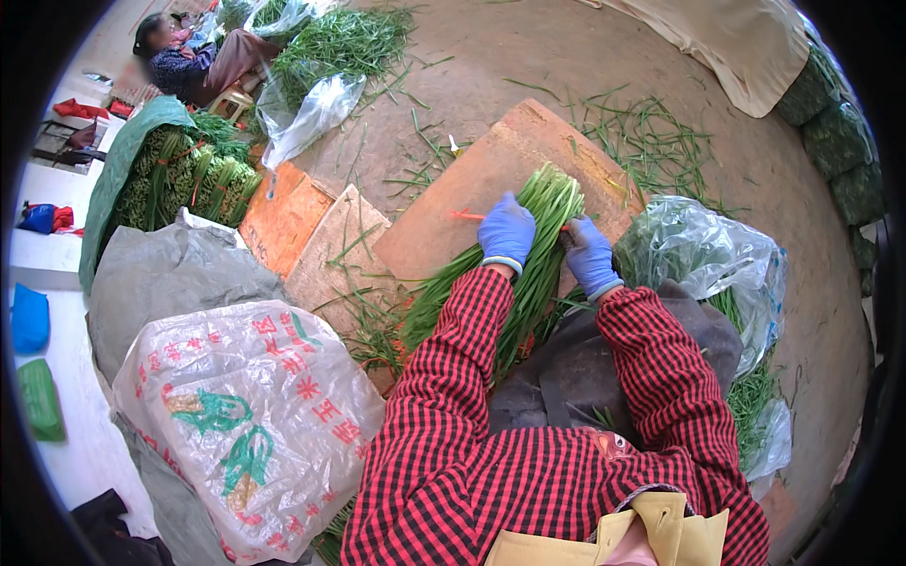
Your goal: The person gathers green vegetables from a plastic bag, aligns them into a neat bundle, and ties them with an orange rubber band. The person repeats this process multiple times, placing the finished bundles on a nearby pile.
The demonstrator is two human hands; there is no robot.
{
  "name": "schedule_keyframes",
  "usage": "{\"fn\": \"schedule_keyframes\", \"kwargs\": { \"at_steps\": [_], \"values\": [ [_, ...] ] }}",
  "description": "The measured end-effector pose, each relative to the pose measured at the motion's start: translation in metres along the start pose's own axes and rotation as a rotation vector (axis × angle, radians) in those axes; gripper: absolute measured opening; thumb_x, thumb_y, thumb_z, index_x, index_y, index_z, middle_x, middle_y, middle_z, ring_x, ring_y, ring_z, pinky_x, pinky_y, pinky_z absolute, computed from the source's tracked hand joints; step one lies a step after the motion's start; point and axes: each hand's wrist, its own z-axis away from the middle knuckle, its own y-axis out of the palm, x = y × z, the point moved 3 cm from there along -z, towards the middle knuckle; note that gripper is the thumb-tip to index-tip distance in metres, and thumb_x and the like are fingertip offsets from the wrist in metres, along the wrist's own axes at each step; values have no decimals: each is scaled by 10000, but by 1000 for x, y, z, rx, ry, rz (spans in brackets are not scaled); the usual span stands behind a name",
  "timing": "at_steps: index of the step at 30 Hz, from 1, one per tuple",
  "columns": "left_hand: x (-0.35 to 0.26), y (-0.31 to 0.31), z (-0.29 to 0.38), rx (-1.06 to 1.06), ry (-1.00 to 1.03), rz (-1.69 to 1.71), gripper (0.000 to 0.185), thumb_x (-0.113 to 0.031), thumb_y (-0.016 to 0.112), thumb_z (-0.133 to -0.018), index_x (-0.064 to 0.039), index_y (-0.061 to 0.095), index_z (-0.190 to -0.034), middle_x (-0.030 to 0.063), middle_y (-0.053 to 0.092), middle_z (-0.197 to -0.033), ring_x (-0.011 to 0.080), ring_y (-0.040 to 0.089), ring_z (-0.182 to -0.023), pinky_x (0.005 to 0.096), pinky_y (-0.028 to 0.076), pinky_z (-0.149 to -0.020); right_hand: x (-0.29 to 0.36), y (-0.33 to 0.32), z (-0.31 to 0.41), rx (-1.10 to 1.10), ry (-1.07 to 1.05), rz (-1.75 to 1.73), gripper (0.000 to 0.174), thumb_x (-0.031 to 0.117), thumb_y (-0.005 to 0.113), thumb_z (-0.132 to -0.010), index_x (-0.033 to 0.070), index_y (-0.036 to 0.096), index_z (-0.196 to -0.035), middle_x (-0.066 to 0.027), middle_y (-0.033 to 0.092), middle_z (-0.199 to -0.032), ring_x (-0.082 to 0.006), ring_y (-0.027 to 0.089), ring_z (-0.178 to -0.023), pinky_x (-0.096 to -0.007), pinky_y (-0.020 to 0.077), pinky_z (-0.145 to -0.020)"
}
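A large bundle of long green stalks [541,233], with pale cut ends at the top, lies slanting across a wooden board [453,205]. My left hand [507,230], in a blue glove, presses on the bundle's left side; a red tie [467,215] sticks out to the left of it. At the bundle's right side my right hand [587,251], also gloved, has its fingers closed on a bit of the red tie near the stalks. The part of the tie behind the bundle is hidden. The leaf ends spread down past my left forearm.
A clear plastic bag of greens [708,247] lies to the right. Loose stalks [651,145] litter the floor beyond the board. At left are a printed white sack [248,424] and tied bundles under a green cover [134,134]. Another person [191,67] sits at upper left by heaped greens [347,39].
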Motion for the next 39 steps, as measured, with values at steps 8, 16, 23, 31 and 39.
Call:
{"fn": "schedule_keyframes", "kwargs": {
  "at_steps": [8,16,23,31,39],
  "values": [
    [87,40,-37,-379,-642,1420,263,-37,550,-866,-121,405,-1069,84,467,-781,269,517,-567,408,489,-481,3,8,-3,14,-8,79,91,117,716,-846,79,663,-909,-140,626,-875,-362,641,-813,-439,521,-682],
    [103,42,-58,-297,-808,991,340,-275,594,-953,-136,603,-1262,85,668,-1187,318,677,-910,499,580,-747,4,14,-7,67,73,103,75,169,705,-826,109,674,-860,-129,631,-823,-355,651,-780,-457,526,-651],
    [96,34,-74,219,-158,-706,321,-316,542,-1001,-138,719,-1201,57,671,-1316,235,666,-1157,423,570,-875,5,11,-8,59,48,56,94,175,708,-823,114,676,-886,-130,637,-868,-351,658,-826,-459,533,-690],
    [101,40,-60,-157,-195,37,190,-210,579,-953,-121,742,-912,93,716,-886,236,693,-808,411,537,-647,7,10,-6,48,95,19,78,154,676,-868,103,666,-926,-162,629,-903,-388,635,-846,-470,524,-716],
    [99,37,-43,-597,-776,1345,177,111,557,-887,-19,525,-1002,171,636,-939,264,644,-738,387,562,-598,15,3,-9,17,69,46,89,179,662,-866,102,660,-909,-161,633,-891,-384,653,-826,-483,531,-700]
  ]
}}
